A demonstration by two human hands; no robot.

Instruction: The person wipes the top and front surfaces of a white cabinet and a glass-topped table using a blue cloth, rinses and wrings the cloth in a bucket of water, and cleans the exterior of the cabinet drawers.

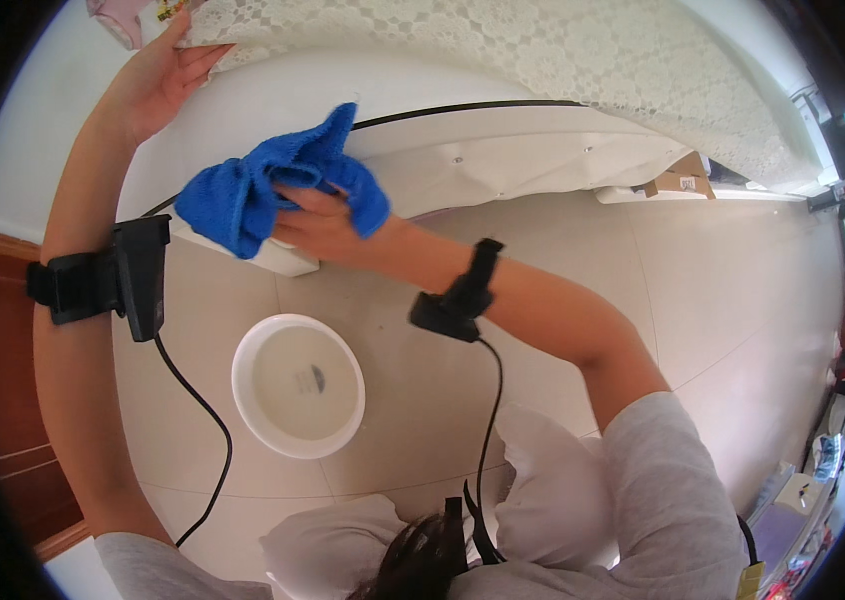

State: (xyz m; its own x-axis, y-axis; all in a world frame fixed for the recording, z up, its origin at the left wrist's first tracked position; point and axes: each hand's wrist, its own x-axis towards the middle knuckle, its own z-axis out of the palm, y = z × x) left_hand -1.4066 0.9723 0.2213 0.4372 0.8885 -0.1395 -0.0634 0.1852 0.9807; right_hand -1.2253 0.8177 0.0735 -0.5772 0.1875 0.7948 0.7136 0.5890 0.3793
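Observation:
A crumpled blue cloth [231, 199] is in my right hand [325, 225], held against the white surface with a black edge strip [467, 110] below the lace cover. My left hand [160, 79] is at the upper left, at the corner of the cream lace cover [422, 34]; the lace edge lies over its fingers, and whether they pinch it cannot be told. A white round basin [242, 405] with cloudy liquid in it stands on the tiled floor, below my right hand in the view.
A cardboard box [674, 180] sits at the right end of the white padded panel [535, 165]. A reddish-brown wooden door or panel [2, 390] is at the left. Cables hang from the black bands on both my forearms. Shelves with assorted items line the far right.

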